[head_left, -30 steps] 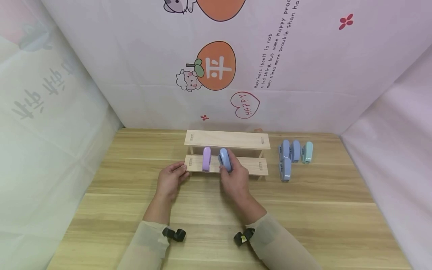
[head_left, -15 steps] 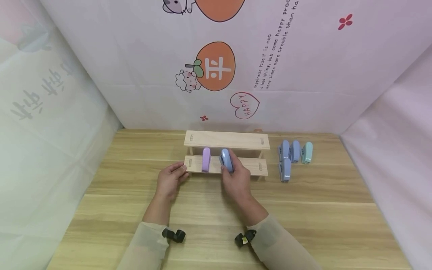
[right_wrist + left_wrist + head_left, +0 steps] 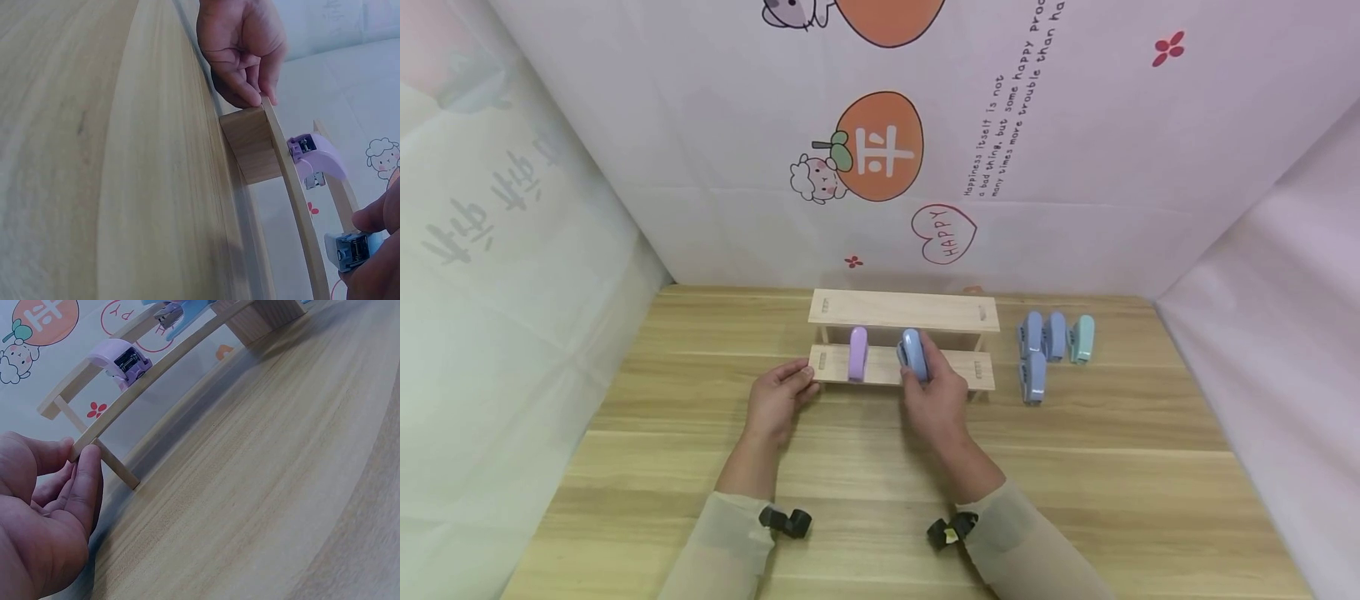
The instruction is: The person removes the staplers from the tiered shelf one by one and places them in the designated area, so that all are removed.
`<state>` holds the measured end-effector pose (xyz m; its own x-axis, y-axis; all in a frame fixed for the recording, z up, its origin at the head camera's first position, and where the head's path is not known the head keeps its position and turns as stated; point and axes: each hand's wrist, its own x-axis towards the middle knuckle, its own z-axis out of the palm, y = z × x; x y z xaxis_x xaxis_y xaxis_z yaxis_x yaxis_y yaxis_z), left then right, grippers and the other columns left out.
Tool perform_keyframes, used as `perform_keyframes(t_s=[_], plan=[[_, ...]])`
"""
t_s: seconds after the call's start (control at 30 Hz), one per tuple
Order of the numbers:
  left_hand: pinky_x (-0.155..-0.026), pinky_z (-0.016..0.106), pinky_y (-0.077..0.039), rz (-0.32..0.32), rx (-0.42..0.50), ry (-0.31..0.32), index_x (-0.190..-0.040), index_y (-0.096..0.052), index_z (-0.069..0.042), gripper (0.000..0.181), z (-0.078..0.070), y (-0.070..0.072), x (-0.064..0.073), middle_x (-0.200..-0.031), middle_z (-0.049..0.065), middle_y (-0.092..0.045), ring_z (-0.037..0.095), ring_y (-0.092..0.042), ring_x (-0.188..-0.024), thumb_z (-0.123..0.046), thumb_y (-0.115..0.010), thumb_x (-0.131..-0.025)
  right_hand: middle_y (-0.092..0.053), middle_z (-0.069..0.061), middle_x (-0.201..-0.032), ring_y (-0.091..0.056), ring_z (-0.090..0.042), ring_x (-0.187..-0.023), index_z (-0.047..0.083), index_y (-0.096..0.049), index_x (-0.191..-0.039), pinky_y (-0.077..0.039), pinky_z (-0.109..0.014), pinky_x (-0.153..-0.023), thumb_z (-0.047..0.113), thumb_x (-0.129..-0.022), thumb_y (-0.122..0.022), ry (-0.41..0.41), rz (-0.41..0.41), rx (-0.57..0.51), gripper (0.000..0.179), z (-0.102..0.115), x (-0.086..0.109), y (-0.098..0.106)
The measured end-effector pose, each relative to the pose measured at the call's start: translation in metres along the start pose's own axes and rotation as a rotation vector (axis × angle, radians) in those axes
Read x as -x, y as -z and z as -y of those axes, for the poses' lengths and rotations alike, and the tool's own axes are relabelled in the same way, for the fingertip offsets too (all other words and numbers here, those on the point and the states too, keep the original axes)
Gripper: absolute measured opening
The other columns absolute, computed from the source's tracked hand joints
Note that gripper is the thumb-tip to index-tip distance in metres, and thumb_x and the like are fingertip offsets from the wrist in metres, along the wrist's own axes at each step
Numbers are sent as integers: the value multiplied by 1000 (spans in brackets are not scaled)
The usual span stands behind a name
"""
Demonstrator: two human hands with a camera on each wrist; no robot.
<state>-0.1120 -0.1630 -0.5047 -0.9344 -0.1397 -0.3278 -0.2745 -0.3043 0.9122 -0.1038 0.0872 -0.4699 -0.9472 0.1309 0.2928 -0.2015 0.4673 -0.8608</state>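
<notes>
My left hand (image 3: 777, 398) pinches the left end of the lower wooden shelf (image 3: 883, 367), thumb on top and fingers beneath, as the left wrist view also shows. Upright on that shelf, toward its left, stands a purple stapler (image 3: 858, 354). To the right of it, my right hand (image 3: 936, 398) holds a light blue stapler (image 3: 913, 353) between thumb and fingers over the shelf. In the right wrist view the blue stapler (image 3: 350, 250) is partly hidden by the fingers; whether it touches the board I cannot tell.
A higher wooden shelf (image 3: 902, 310) stands behind the lower one. Right of the shelves, several blue staplers (image 3: 1034, 377) and one mint green stapler (image 3: 1082, 338) stand on the wooden table (image 3: 865, 483). A printed white cloth (image 3: 737, 225) hangs behind.
My right hand has slid a little to the right along the lower shelf with the blue stapler. The left hand and the purple stapler have stayed put.
</notes>
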Motion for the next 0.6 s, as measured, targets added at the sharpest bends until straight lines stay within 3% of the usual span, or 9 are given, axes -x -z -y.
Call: perform_keyframes(t_s=[0.37, 0.6], plan=[[-96, 30, -62, -9, -6, 2, -132, -62, 8, 33, 0, 0, 0, -130, 22, -61, 19, -72, -97, -1, -66, -100, -57, -14, -148, -56, -31, -135, 11, -51, -153, -49, -47, -113, 4, -96, -70, -61, 10, 18, 60, 0, -1, 8], [-96, 30, -62, -9, -16, 0, -132, -62, 7, 33, 0, 0, -1, -130, 22, -61, 20, -73, -97, -2, -66, -100, -58, -16, -147, -57, -33, -133, 9, -53, -151, -50, -50, -111, 3, -96, -70, -44, -4, 4, 58, -3, -3, 12]])
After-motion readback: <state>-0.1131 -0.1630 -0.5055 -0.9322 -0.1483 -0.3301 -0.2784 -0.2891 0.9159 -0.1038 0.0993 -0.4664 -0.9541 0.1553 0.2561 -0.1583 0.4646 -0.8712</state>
